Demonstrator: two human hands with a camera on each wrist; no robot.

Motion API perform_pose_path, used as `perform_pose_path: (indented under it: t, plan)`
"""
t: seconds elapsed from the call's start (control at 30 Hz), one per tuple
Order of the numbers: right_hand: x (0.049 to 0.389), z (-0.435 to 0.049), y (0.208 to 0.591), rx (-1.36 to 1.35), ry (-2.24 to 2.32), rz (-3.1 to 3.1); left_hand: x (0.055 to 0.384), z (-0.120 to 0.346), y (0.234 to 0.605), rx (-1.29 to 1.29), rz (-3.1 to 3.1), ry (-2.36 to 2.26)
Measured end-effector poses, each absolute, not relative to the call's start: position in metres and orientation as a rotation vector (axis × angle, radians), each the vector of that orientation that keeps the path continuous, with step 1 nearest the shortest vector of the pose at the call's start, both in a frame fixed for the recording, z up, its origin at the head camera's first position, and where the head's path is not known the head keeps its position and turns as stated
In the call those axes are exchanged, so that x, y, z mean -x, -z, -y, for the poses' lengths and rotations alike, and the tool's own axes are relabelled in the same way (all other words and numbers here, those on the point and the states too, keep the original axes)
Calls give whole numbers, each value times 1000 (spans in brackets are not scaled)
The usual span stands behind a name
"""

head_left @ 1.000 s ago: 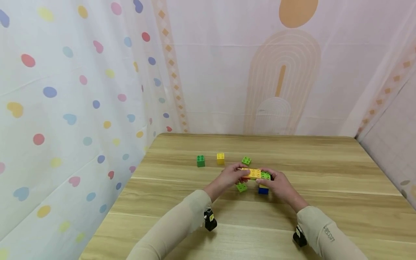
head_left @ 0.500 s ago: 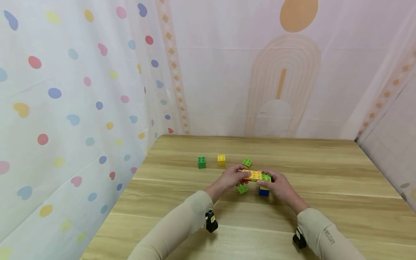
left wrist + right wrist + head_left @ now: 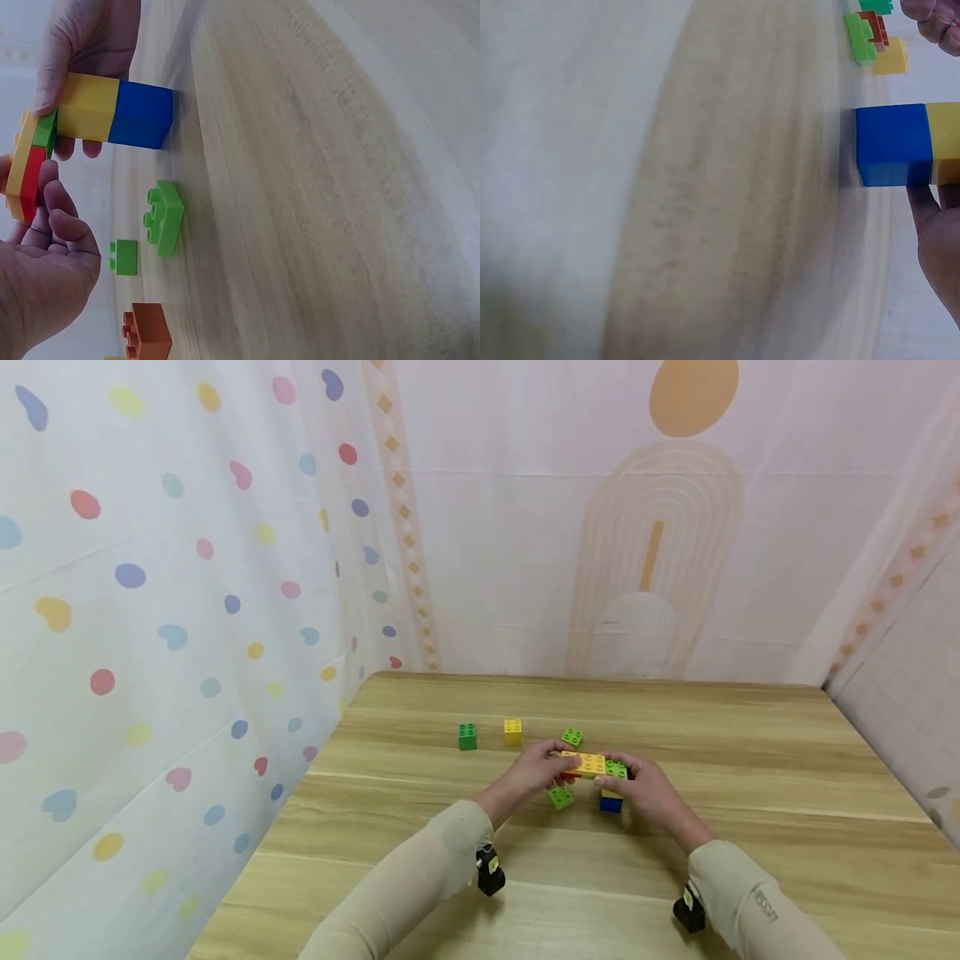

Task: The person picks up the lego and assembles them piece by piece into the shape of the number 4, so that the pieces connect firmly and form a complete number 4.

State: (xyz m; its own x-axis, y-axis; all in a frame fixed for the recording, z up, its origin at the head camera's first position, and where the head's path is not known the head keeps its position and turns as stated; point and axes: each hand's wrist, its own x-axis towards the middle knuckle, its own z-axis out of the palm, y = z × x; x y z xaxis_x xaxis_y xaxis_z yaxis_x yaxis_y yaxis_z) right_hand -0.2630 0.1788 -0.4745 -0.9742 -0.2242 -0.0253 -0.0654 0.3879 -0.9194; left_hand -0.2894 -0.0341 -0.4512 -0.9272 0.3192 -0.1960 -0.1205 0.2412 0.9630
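My left hand (image 3: 534,770) pinches a flat orange-yellow brick (image 3: 592,763), thumb on its studs. Under its left end sits a red brick (image 3: 31,180). Beside the red, a green brick (image 3: 46,131) shows beneath the same flat brick; its studded part (image 3: 617,768) sticks out to the right. Below the green is a yellow block (image 3: 86,105), and a blue block (image 3: 142,114) forms the base of this stack, close at the tabletop. Gripping the stack's upper part from the right is my right hand (image 3: 647,789). Some of its fingers are hidden behind the bricks.
A light green brick (image 3: 560,797) lies just left of the stack, another light green brick (image 3: 573,737) behind the hands. Farther left stand a yellow block (image 3: 513,732) and a dark green block (image 3: 467,737). An orange-red brick (image 3: 152,331) appears in the left wrist view.
The whole head view has shifted slightly down and right. Both hands keep the same hold on the bricks.
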Motion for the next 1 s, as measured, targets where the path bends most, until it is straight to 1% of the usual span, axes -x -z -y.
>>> perform_pose_path:
  t: [0.1,0.57,1.0]
  plan:
    - [266,-178,473,226,1623,-2508,291,34,451,-175,-2161,-1740]
    - [283,-176,466,216,1566,-2518,309,32,449,-183,-2205,-1745]
    - [284,-186,471,213,1610,-2538,314,27,448,-178,-2204,-1726]
